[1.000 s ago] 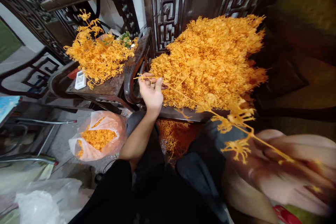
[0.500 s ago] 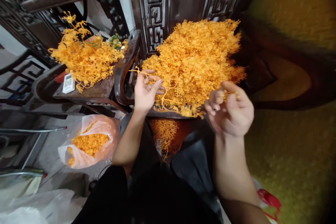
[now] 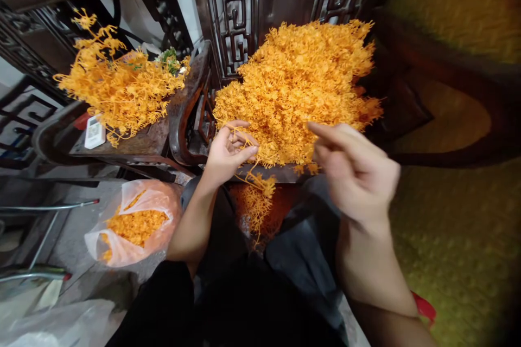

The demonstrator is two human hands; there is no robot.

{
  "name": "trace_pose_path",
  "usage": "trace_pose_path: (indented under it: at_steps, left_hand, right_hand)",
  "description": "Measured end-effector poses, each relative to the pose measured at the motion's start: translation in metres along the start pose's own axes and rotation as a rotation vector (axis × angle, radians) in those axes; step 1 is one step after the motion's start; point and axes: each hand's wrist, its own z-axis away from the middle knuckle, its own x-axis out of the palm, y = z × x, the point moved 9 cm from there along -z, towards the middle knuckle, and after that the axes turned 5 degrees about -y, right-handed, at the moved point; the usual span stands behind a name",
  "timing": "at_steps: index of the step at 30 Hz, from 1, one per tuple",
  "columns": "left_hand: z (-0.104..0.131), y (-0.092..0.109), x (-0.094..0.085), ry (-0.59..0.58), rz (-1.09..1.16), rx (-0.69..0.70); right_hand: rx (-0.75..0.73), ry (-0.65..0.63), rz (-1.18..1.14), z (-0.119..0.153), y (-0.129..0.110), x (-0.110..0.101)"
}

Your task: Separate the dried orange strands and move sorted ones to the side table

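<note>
Sprig (image 3: 265, 185) in left hand (image 3: 227, 156)

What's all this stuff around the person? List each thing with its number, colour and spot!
frilly heap: 1, orange, on middle seat
frilly bunch: 1, orange, on left-side seat
seats: 2, dark brown, beneath heap and bunch
sprig: 1, green, beside bunch
remote-like device: 1, white, left-side seat
bag: 1, pinkish, on floor, left
bits: uncountable, orange, inside bag
loose strands: uncountable, orange, below middle seat
lattice: several panels, dark brown, back
plastic sheet: 1, whitish, bottom left
red object: 1, red, lower right, unclear
stem: 1, orange, in left fingers
left hand: 1, bare, before heap
right hand: 1, bare, blurred, before heap's right side
sleeve: 1, black, bottom
</note>
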Motion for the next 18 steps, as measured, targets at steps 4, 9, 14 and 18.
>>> trace_pose_path:
  at_steps: [4, 9, 14, 18]
  left_hand:
    - [0.003, -0.004, 0.004, 0.027, 0.028, -0.075]
    - [0.010, -0.003, -0.016, 0.207, -0.045, -0.039]
    - [0.013, 0.001, -0.036, 0.318, -0.062, 0.036]
    - [0.007, -0.009, -0.029, 0.214, -0.038, -0.022]
  right_hand:
    - [-0.054, -0.332, 0.450, -0.011, 0.020, 0.055]
    - [-0.017, -0.096, 0.204, -0.012, 0.055, 0.044]
    - [0.203, 0.431, -0.236, 0.005, 0.101, -0.014]
    - [0.359, 0.328, -0.323, 0.010, 0.122, -0.007]
